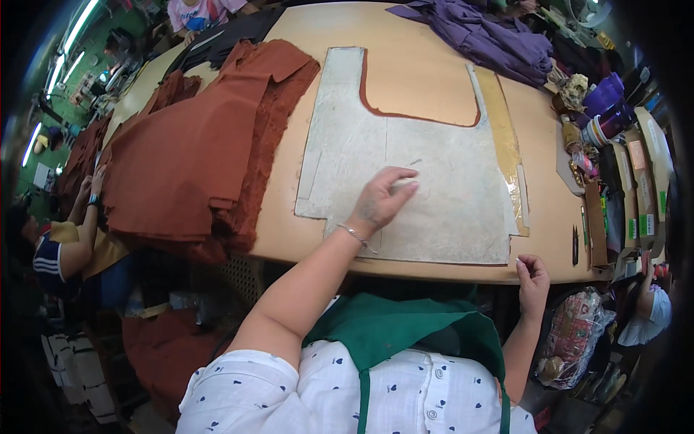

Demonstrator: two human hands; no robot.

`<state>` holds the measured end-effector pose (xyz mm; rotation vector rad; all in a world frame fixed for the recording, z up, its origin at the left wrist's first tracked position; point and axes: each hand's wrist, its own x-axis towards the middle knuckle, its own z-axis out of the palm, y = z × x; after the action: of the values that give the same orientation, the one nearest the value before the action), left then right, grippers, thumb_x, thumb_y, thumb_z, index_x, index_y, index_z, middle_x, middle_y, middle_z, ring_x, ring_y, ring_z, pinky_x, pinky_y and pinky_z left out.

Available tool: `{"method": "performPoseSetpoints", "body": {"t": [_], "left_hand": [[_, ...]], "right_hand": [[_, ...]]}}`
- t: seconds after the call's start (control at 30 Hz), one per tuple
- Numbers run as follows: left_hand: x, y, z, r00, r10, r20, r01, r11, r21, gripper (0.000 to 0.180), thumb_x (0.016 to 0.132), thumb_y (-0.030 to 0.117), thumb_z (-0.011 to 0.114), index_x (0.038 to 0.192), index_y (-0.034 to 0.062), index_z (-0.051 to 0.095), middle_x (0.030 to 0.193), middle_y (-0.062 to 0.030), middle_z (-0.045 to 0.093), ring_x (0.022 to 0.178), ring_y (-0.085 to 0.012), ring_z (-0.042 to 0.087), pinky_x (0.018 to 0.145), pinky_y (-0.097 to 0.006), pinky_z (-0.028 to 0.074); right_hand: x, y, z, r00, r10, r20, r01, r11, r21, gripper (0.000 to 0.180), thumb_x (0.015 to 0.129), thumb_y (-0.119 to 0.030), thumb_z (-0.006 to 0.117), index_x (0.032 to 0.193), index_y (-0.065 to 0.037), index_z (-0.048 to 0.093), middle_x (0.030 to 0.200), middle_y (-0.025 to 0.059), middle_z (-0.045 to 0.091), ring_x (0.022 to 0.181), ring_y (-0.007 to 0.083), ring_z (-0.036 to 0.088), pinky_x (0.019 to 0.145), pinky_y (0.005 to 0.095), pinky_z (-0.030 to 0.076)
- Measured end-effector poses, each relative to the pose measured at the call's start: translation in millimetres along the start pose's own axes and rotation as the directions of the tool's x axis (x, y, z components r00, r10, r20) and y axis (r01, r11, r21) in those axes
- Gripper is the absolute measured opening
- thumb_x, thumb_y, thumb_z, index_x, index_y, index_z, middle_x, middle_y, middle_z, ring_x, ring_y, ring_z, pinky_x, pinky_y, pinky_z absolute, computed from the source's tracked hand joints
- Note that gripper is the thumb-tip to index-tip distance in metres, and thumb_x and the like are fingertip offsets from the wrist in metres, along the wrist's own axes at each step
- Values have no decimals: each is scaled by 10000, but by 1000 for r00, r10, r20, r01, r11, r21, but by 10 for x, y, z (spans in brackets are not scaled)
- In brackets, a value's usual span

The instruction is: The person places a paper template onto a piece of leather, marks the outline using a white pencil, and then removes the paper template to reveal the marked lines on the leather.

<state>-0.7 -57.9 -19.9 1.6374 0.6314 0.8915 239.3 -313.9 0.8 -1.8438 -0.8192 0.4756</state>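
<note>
At the far left edge another person's hand (92,182) touches the rim of a stack of rust-brown cut fabric pieces (195,152) that covers the left part of the tabletop (426,79). Just right of the stack lies a large pale grey pattern template (448,188), flat on the wood, with a deep rectangular notch cut in its top edge; a thin line of rust-brown cloth shows along that notch. The left hand (382,199) rests palm down on the lower middle of the template, fingers spread flat and gripping nothing; a thin bracelet sits on the wrist. A yellowish strip (506,145) peeks out along the template's right edge. The right hand (533,278) is at the near tabletop edge, right of the template, its grip closed in a pinch on a small piece of white chalk (518,261). Purple fabric (484,32) is heaped at the far right, above cluttered boxes (636,188).
</note>
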Motion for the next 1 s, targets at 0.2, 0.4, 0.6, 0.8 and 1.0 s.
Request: {"method": "performPoseSetpoints", "body": {"t": [0.2,0.4,0.6,0.8,1.0], "left_hand": [[587,-54,-523,970,244,1,-204,808,552,289,782,137,620,1038,6,591,1093,-160,540,1003,-297,532,879,-343,423],[1328,-405,-732,948,279,-151,-97,708,699,317,767,127,583,1067,25,561,1115,-159,512,1058,-310,489,904,-387,413],[2197,-724,-1108,913,282,-294,5,714,700,318,770,101,503,1076,37,563,1080,-131,542,1072,-305,477,885,-415,422],[2603,-861,-1223,923,96,-373,245,601,761,405,780,109,461,1179,76,525,1230,-96,482,1222,-313,349,988,-542,260],[2627,-769,-1233,922,-64,-382,363,482,797,453,823,201,437,1273,164,460,1415,-89,305,1331,-323,187,991,-648,144]], "right_hand": [[301,-199,237,987,58,149,-49,997,-67,76,838,-76,578,867,-6,580,741,-24,528,673,56,443,632,201,385],[678,-613,678,953,59,297,6,978,-210,104,775,-62,635,844,2,592,700,-1,531,625,65,469,563,216,405],[1234,-1226,1232,820,2,573,197,938,-285,97,765,-73,643,825,-4,611,743,80,589,653,148,555,598,263,453],[2159,-1746,1701,587,-21,809,436,850,-294,93,755,-89,629,817,-20,616,742,111,593,668,212,581,606,308,461],[3381,-2092,2866,492,-233,839,666,721,-191,63,810,-75,594,810,-12,598,701,56,604,661,124,546,631,280,446]]}}
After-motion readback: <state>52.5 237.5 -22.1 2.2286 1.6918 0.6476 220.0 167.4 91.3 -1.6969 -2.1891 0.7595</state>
